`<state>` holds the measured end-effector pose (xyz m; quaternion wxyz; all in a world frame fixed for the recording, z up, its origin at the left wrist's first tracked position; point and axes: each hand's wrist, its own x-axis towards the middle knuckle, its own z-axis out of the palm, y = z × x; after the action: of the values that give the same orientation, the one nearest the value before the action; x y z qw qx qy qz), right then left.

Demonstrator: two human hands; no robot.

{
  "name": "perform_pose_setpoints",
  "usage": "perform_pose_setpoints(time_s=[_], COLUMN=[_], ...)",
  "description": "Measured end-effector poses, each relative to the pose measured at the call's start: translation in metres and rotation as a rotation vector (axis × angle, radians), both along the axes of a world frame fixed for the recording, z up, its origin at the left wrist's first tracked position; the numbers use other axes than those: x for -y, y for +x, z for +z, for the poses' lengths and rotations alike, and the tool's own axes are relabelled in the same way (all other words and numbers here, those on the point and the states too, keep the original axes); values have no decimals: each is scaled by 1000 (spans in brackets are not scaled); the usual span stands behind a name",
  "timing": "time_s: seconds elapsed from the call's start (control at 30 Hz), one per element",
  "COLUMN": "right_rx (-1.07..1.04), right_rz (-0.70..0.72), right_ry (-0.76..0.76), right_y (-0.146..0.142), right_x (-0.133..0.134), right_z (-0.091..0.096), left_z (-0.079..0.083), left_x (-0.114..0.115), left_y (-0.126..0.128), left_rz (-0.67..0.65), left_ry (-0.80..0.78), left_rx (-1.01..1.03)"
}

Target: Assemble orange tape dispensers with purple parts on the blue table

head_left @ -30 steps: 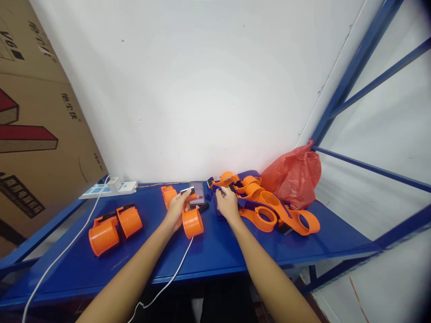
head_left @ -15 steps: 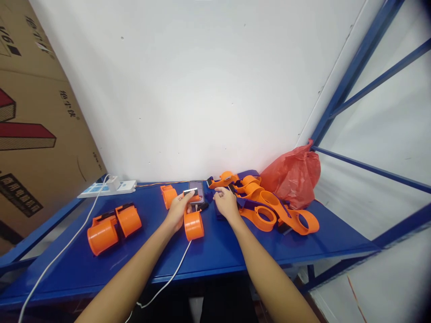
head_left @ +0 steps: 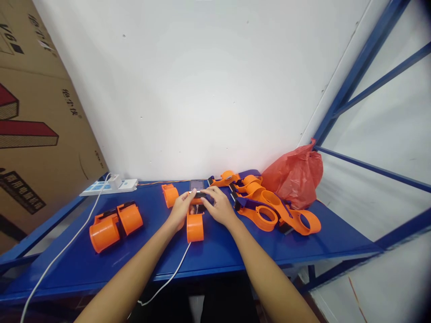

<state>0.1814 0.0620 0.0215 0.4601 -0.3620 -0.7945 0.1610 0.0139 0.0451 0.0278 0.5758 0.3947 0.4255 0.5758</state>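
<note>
My left hand (head_left: 180,211) is closed around an orange tape dispenser (head_left: 195,228), its ring hanging toward me over the middle of the blue table. The thumb rests by the black blade end at the top. From the other side, my right hand (head_left: 220,206) grips that same black end with thumb and fingers; its fingertips partly hide the piece. Just behind the hands lies a phone (head_left: 196,185), half covered by them. An orange tape dispenser (head_left: 170,195) stands left of my left hand. To the right, several orange tape dispensers with purple parts (head_left: 266,197) lie in a pile.
Two orange dispensers (head_left: 116,226) sit at the left of the blue table (head_left: 151,260). A white power strip (head_left: 126,185) with a cable is behind them. A red plastic bag (head_left: 294,175) stands at the back right, and a large cardboard box (head_left: 43,112) at the left.
My right hand has moved left from beside the pile to the black end of the held dispenser. My left hand keeps its hold on the dispenser.
</note>
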Motion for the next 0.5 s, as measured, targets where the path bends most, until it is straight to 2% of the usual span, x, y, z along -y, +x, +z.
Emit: perform_pose_setpoints(time_s=[0.17, 0.23, 0.37, 0.5], right_rx=[-31, 71, 356, 474], right_rz=[-112, -108, 6, 16], right_ry=[-13, -34, -33, -49], right_y=[8, 12, 17, 21], right_x=[-6, -6, -1, 1], right_z=[2, 3, 5, 1], left_z=[12, 15, 14, 7], left_x=[2, 1, -1, -2], left_y=[-8, -10, -11, -9], left_rz=[60, 83, 104, 53], left_ry=[-90, -121, -121, -134], left_rx=[210, 272, 304, 253])
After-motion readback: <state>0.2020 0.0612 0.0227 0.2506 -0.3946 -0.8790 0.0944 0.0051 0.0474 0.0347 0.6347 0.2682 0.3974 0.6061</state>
